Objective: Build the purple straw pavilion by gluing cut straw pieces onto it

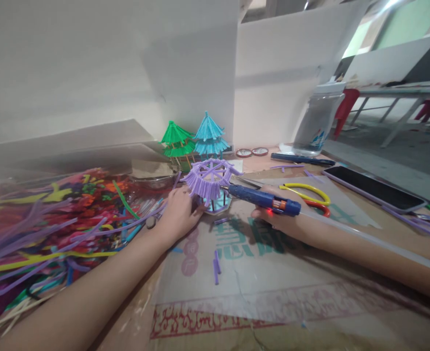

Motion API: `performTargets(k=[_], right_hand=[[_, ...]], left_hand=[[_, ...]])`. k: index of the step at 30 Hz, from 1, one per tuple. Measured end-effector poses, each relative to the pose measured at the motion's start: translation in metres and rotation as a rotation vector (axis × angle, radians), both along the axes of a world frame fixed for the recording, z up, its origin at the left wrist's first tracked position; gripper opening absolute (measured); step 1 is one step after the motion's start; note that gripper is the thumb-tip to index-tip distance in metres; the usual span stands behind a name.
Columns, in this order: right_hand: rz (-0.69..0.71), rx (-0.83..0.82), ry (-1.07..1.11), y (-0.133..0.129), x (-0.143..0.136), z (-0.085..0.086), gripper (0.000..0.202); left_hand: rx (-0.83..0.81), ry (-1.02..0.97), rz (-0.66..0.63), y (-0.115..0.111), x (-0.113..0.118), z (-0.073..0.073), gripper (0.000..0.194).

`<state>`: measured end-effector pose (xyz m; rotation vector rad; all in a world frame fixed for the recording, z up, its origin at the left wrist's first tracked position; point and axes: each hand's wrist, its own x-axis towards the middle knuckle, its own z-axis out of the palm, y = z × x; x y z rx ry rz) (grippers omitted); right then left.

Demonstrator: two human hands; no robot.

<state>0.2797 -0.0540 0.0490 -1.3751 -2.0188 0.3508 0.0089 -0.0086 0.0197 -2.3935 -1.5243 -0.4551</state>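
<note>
A small purple pavilion [209, 183] with a ring-shaped roof of fuzzy strips stands on a light blue base over the printed sheet. My left hand [181, 214] grips its lower left side, fingers closed. In my right hand [278, 214] is a blue glue gun [262, 199] with a glowing red light; its nozzle points left and reaches the right edge of the purple roof. A long translucent glue stick [368, 237] trails from the back of the gun over my right forearm. Short purple pieces [216, 267] lie on the sheet in front.
Green [177, 139] and light blue [210, 134] pavilions stand behind. Colourful fuzzy strips [72, 224] heap at the left. Scissors [306, 192], a phone [375, 187], a dark blue pen-like tool [302, 159] and a clear plastic jar [319, 119] are at the right. White panels [189, 63] rise behind.
</note>
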Motion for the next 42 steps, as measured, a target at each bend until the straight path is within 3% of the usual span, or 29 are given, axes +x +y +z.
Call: performTargets(k=[12, 20, 28, 34, 42], right_hand=[[0.003, 0.044, -0.025, -0.006, -0.002, 0.007, 0.017], [0.139, -0.06, 0.076, -0.01, -0.001, 0.012, 0.018], [0.149, -0.023, 0.082, -0.007, 0.002, 0.007, 0.026], [0.132, -0.03, 0.115, -0.008, 0.0, 0.009, 0.019], [0.115, 0.023, 0.118, -0.004, 0.003, 0.001, 0.025]], left_hand=[[0.008, 0.023, 0.01, -0.004, 0.001, 0.001, 0.033], [-0.002, 0.022, 0.015, -0.003, 0.001, 0.001, 0.033], [-0.005, 0.017, 0.008, -0.002, 0.0, 0.001, 0.032], [0.009, 0.01, -0.022, -0.003, -0.002, 0.0, 0.029], [0.037, 0.014, -0.031, -0.002, -0.002, -0.003, 0.028]])
